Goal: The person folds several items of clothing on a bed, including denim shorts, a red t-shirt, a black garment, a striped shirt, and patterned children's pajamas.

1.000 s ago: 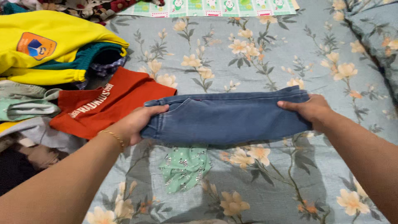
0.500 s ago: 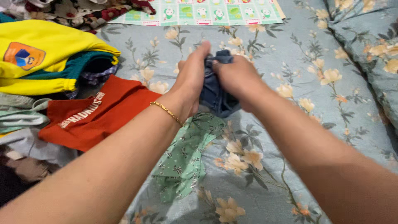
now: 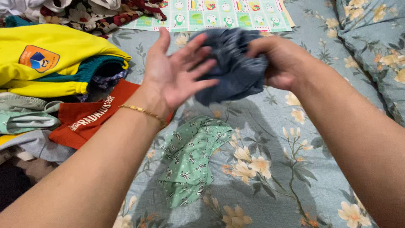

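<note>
A: Holding the bundled jeans at twelve o'clock, above the flowered bedsheet. My right hand is clenched around them; my left hand is spread, palm up, fingertips just brushing the denim.

B: Advice?

A: I'd slide that left palm underneath, keeping the folds tight, clear of the green cloth at six.

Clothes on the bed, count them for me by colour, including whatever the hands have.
Blue: 1, the bunched denim garment gripped by the right hand, with the open left hand beside it
Green patterned: 1, the green garment
Red-orange: 1, the red shirt
Yellow: 1, the yellow top
Total: 4 that are clearly separable; the rest of the pile at left is too tangled to count.
</note>
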